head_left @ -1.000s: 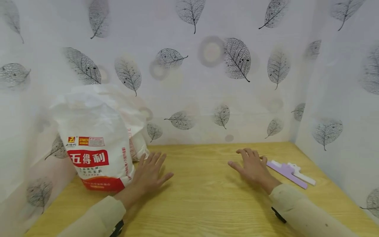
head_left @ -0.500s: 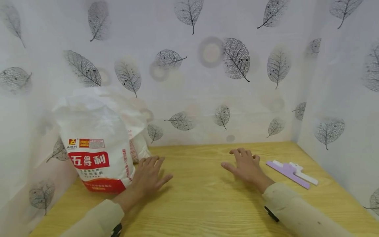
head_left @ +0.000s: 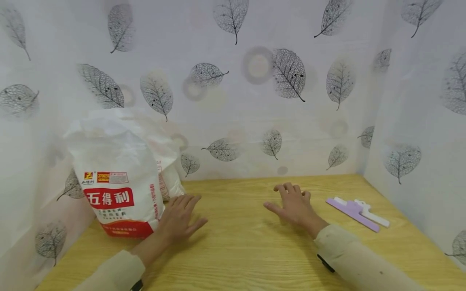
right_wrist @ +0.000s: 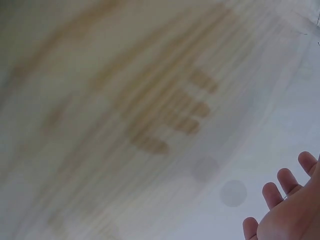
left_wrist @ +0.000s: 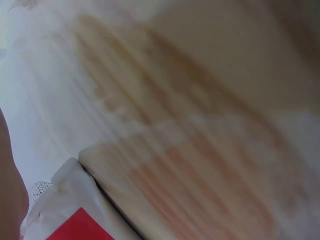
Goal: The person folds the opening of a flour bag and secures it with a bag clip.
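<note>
In the head view, my left hand (head_left: 178, 218), palm down with spread fingers, is beside the right edge of a white flour bag (head_left: 116, 161) with red printed labels. The hand overlaps the bag's lower right side in this view. Only a sliver of that hand shows at the edge of the left wrist view, near the bag's red print (left_wrist: 80, 227). My right hand (head_left: 295, 206) hovers low over the wooden table (head_left: 236, 242), fingers slightly bent, holding nothing. Its fingers (right_wrist: 272, 195) also show in the right wrist view. To its right lie a purple sealing clip (head_left: 353, 213) and a white one (head_left: 375, 216).
A second white bag (head_left: 169, 178) leans partly hidden behind the flour bag. Pale walls with a leaf print (head_left: 222, 121) close off the back, left and right sides of the table.
My right hand has drifted left, away from the clips. My left hand has shifted slightly down and left. The bags and clips stay in place.
</note>
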Motion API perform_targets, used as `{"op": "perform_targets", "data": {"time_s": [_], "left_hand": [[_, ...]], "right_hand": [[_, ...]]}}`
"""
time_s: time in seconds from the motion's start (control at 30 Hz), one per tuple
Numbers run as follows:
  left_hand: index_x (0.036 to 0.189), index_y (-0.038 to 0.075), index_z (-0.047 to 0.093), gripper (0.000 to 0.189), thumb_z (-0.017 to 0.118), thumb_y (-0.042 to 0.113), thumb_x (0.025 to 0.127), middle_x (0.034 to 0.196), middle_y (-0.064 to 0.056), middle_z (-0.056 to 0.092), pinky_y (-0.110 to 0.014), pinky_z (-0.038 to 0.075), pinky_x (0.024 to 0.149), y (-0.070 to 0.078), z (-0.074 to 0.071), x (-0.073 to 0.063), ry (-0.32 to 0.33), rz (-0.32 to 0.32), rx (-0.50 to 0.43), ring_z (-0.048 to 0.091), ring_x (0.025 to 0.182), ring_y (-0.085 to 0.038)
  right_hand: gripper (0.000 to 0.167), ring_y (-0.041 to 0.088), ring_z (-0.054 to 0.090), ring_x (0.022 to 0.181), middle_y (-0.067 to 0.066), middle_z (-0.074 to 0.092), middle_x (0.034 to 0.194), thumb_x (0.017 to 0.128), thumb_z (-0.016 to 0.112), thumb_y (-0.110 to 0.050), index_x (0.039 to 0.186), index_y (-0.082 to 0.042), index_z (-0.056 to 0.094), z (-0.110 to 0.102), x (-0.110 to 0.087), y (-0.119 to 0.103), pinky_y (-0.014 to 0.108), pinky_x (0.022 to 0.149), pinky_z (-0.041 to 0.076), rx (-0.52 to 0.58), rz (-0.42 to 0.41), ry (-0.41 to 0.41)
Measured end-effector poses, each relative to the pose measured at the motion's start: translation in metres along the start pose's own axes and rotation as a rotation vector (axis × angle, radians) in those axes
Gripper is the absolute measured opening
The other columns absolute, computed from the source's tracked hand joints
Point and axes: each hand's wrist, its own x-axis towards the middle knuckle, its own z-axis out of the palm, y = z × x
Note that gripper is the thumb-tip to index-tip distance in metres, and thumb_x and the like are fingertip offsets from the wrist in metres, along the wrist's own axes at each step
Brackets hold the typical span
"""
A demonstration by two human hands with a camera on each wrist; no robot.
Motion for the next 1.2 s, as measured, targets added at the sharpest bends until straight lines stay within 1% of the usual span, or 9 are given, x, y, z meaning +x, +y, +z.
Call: {"op": "perform_targets", "data": {"time_s": [0.2,0.4,0.53,0.63,0.73,0.9,0.97,1.13,1.2], "left_hand": [[0.133,0.006,0.057,0.068,0.074,0.049,0.083,0.127,-0.014,0.064,-0.051,0.043,0.100,-0.001,-0.001,-0.005,-0.011,-0.013,0.005,0.059,0.114,-0.033],[0.132,0.006,0.058,0.067,0.074,0.049,0.083,0.124,-0.014,0.065,-0.051,0.044,0.099,0.000,-0.004,-0.008,-0.006,0.005,-0.010,0.059,0.112,-0.033],[0.131,0.006,0.058,0.067,0.076,0.047,0.082,0.124,-0.014,0.065,-0.051,0.044,0.099,-0.001,-0.005,-0.009,-0.007,0.015,-0.016,0.059,0.113,-0.033],[0.130,0.005,0.059,0.066,0.076,0.047,0.081,0.123,-0.013,0.065,-0.051,0.044,0.099,-0.002,-0.007,-0.009,0.009,0.035,-0.021,0.059,0.113,-0.032],[0.129,0.004,0.059,0.065,0.073,0.050,0.084,0.121,-0.013,0.065,-0.051,0.044,0.099,-0.005,-0.010,-0.009,0.028,0.059,-0.034,0.059,0.113,-0.032],[0.127,0.005,0.060,0.065,0.058,0.060,0.092,0.120,-0.013,0.065,-0.050,0.045,0.099,-0.011,-0.013,-0.012,0.076,0.103,-0.039,0.059,0.112,-0.031],[0.125,0.005,0.061,0.065,0.054,0.062,0.094,0.119,-0.013,0.065,-0.049,0.045,0.098,-0.012,-0.014,-0.014,0.095,0.118,-0.034,0.059,0.111,-0.031],[0.119,0.006,0.063,0.062,0.052,0.062,0.096,0.118,-0.011,0.065,-0.048,0.046,0.099,-0.014,-0.018,-0.018,0.120,0.153,-0.042,0.059,0.110,-0.030],[0.116,0.006,0.063,0.060,0.051,0.061,0.097,0.116,-0.010,0.064,-0.048,0.046,0.098,-0.015,-0.020,-0.019,0.136,0.176,-0.053,0.059,0.109,-0.029]], "right_hand": [[0.075,0.036,0.045,0.122,0.009,0.051,0.134,0.088,0.046,-0.078,0.134,-0.019,0.054,0.005,0.001,-0.005,0.059,0.089,0.029,-0.012,-0.006,0.004],[0.074,0.034,0.046,0.120,0.009,0.052,0.132,0.089,0.048,-0.076,0.133,-0.018,0.055,0.009,0.000,-0.012,0.058,0.088,0.030,-0.003,-0.023,-0.003],[0.074,0.034,0.046,0.119,0.008,0.053,0.131,0.089,0.048,-0.076,0.133,-0.017,0.056,0.013,0.001,-0.016,0.057,0.088,0.030,0.005,-0.043,0.011],[0.074,0.034,0.047,0.120,0.009,0.053,0.132,0.088,0.048,-0.076,0.133,-0.017,0.056,0.012,0.003,-0.020,0.056,0.087,0.030,0.001,-0.055,0.021],[0.075,0.033,0.047,0.119,0.008,0.053,0.132,0.088,0.047,-0.077,0.133,-0.018,0.056,0.012,0.005,-0.025,0.055,0.087,0.030,-0.010,-0.063,0.018],[0.074,0.029,0.046,0.115,0.007,0.052,0.129,0.089,0.047,-0.077,0.133,-0.019,0.056,0.014,0.008,-0.034,0.055,0.086,0.030,-0.007,-0.081,-0.001],[0.074,0.028,0.046,0.114,0.006,0.052,0.128,0.088,0.046,-0.078,0.132,-0.020,0.056,0.015,0.009,-0.037,0.054,0.087,0.031,-0.012,-0.083,-0.010],[0.073,0.028,0.046,0.112,0.006,0.052,0.126,0.087,0.047,-0.078,0.131,-0.020,0.056,0.016,0.010,-0.044,0.054,0.088,0.031,-0.026,-0.086,-0.016],[0.074,0.028,0.047,0.112,0.005,0.053,0.126,0.087,0.049,-0.078,0.131,-0.019,0.057,0.016,0.010,-0.048,0.054,0.088,0.031,-0.024,-0.092,-0.014]]}}
